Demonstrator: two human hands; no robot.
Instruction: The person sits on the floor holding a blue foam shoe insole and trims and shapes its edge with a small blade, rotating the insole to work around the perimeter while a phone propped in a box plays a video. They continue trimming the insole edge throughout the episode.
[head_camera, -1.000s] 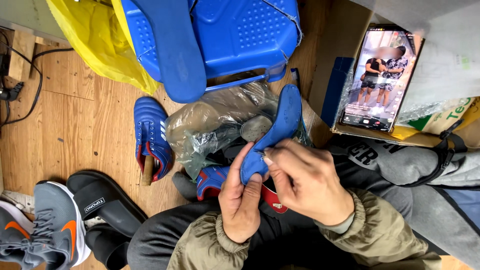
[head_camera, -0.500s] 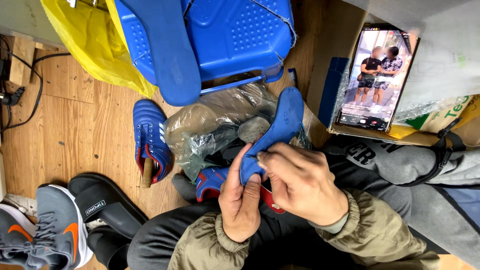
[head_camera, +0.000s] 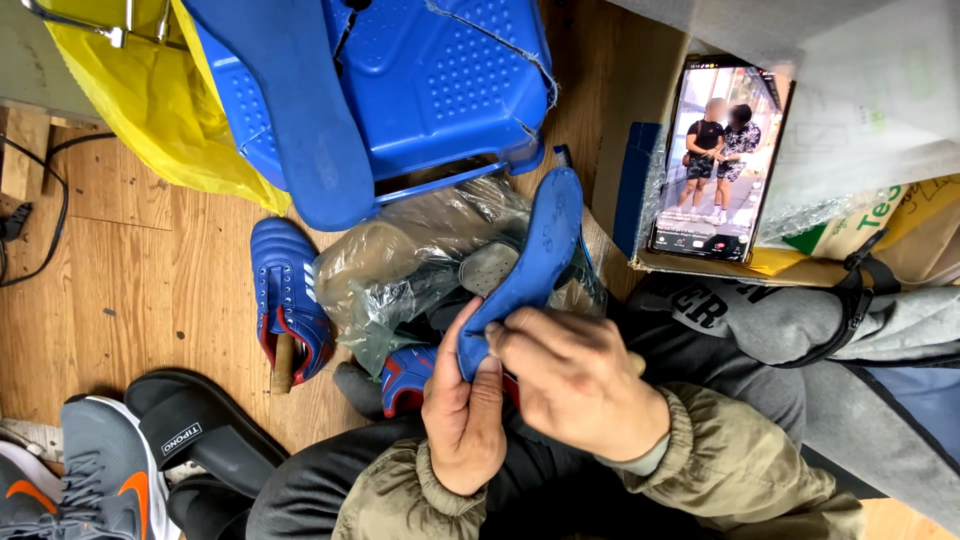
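Observation:
A blue shoe insole (head_camera: 535, 255) points up and away from my lap. My left hand (head_camera: 462, 410) pinches its heel end from the left, thumb on top. My right hand (head_camera: 578, 380) grips the same end from the right, fingers curled over it. Just under my hands sits a blue and red shoe (head_camera: 405, 380), partly hidden. A second blue shoe (head_camera: 288, 295) rests on the wooden floor to the left, with a wooden stick poking out of it. Another blue insole (head_camera: 300, 110) lies across a blue plastic stool (head_camera: 450, 80).
Clear plastic bags (head_camera: 410, 260) are bunched by my knees. A phone (head_camera: 715, 160) playing a video leans in a cardboard box at right. A yellow bag (head_camera: 150, 100) is at top left; black slides (head_camera: 190, 430) and a grey sneaker (head_camera: 90, 480) at bottom left.
My hands have kept their hold on the insole's heel end, with only slight finger shifts. Nothing else has moved.

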